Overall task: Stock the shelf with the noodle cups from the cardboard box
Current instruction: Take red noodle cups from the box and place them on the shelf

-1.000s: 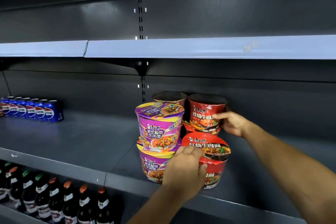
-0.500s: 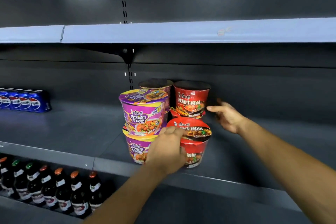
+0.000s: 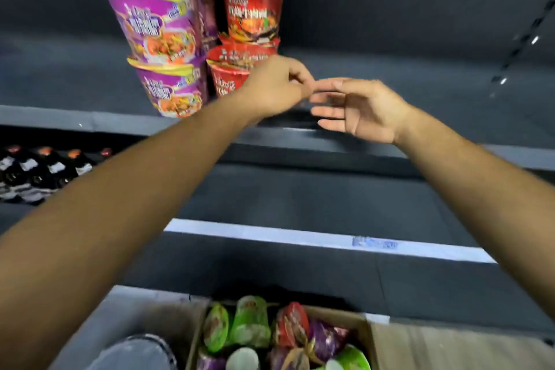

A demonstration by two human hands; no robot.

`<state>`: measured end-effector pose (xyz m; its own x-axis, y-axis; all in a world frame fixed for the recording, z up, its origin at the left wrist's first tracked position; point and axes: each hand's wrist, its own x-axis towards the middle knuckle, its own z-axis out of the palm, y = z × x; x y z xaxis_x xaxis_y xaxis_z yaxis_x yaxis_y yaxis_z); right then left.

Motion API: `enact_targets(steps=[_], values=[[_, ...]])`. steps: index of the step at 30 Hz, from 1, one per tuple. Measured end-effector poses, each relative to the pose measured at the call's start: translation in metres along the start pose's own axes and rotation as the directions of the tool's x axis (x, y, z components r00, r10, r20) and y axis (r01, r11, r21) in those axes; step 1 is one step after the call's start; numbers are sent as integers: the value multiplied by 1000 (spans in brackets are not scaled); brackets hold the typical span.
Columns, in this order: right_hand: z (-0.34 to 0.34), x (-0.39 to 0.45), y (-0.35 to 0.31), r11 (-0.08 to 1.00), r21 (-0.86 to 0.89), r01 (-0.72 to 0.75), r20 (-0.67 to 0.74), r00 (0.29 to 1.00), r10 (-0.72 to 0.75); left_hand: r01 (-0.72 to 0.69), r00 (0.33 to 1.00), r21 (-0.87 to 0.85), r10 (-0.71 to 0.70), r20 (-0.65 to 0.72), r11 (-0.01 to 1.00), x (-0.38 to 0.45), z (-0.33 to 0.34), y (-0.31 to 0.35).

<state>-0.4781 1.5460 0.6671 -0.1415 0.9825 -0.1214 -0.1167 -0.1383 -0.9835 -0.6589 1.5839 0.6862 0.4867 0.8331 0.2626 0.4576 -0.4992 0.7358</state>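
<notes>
Cardboard box (image 3: 372, 336) below the shelf (image 3: 90, 120) holds more noodle cups (image 3: 255, 324), so with left hand (image 3: 276, 87) loosely curled and empty beside the stacked cups (image 3: 168, 39), right hand (image 3: 363, 108) fingers spread, reaching down comes next.

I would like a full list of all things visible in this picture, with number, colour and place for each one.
purple noodle cups: two in front, stacked, left on the shelf; a third partly hidden behind
red noodle cups: at least three, stacked right of the purple ones
shelf: one, dark grey, its edge across the middle
bottles: several, dark, lower left, blurred
cardboard box: one, brown, bottom centre
cups in the box: several, green, red, purple
left hand: one, loosely curled, empty
right hand: one, fingers straight, empty
</notes>
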Motion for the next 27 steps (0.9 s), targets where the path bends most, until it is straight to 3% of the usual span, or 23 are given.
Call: enact_targets(steps=[2, 5, 9, 14, 18, 20, 23, 27], values=[[-2, -18, 18, 995, -49, -91, 110, 989, 96, 102, 987, -96, -89, 135, 990, -16, 14, -3], [-3, -33, 57, 976, -69, -208, 251, 943, 219, 294, 890, -97, -235, 392, 951, -46, 37, -20], [4, -46, 138, 927, -123, -353, 199, 907, 372, 425, 748, 72, -395, 533, 903, -92, 81, -65], [8, -56, 289, 804, -137, -578, 122, 796, 593, 574, 616, 133, -533, 580, 808, -163, 179, -159], [-2, -64, 414, 714, -106, -692, 65, 711, 700, 603, 535, 273, -634, 559, 750, -214, 267, -234], [-16, -62, 472, 676, -109, -729, 40, 677, 735, 698, 462, 266, -702, 542, 665, -237, 310, -268], [-38, -53, 548, 620, -208, -757, -119, 649, 752, 834, 357, 220, -798, 485, 507, -264, 358, -308], [-73, -28, 635, 597, -381, -706, -215, 695, 686, 864, 338, 211, -839, 427, 456, -282, 409, -350]])
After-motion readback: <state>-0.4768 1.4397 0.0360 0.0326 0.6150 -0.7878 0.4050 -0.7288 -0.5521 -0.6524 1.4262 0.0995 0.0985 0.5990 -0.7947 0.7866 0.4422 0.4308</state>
